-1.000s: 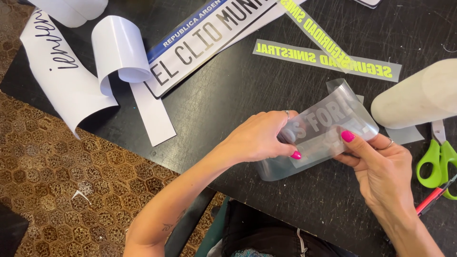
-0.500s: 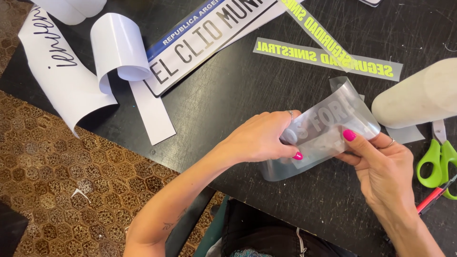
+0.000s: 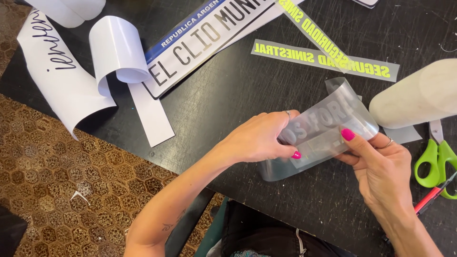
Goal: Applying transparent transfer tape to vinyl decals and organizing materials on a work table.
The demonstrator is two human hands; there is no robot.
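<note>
- The black scratched table (image 3: 247, 100) fills most of the view, with a brown floor of honeycomb pattern (image 3: 57, 181) along its left edge.
- A large white curled sheet of paper with black handwriting (image 3: 57, 81) lies at the table's left end, a second white curl (image 3: 116, 52) standing on it.
- A long white plate-shaped sticker with a blue top band (image 3: 200, 38) lies slanted beside that curl; two grey strips with yellow-green lettering (image 3: 328, 59) cross at the upper right.
- A thick off-white roll (image 3: 419, 95) rests at the right edge, with green-handled scissors (image 3: 435, 162) just below it and a red-and-black pen (image 3: 431, 195) beside them.
- The clear curled sheet of transfer film with pale block letters (image 3: 323, 128) is held above the table's near edge between both hands. Compared with half a second ago it sits slightly flatter and its lettering faces up more; the hands have barely shifted.
- The left hand (image 3: 259, 138) comes in from the lower left, palm down, fingers curled over the film's left end and pinching it, the thumb with its pink nail tucked under the edge.
- The right hand (image 3: 381, 166) rises from the lower right, thumb pressed on top of the film's right part and fingers beneath, gripping it; a ring shows on one finger.
</note>
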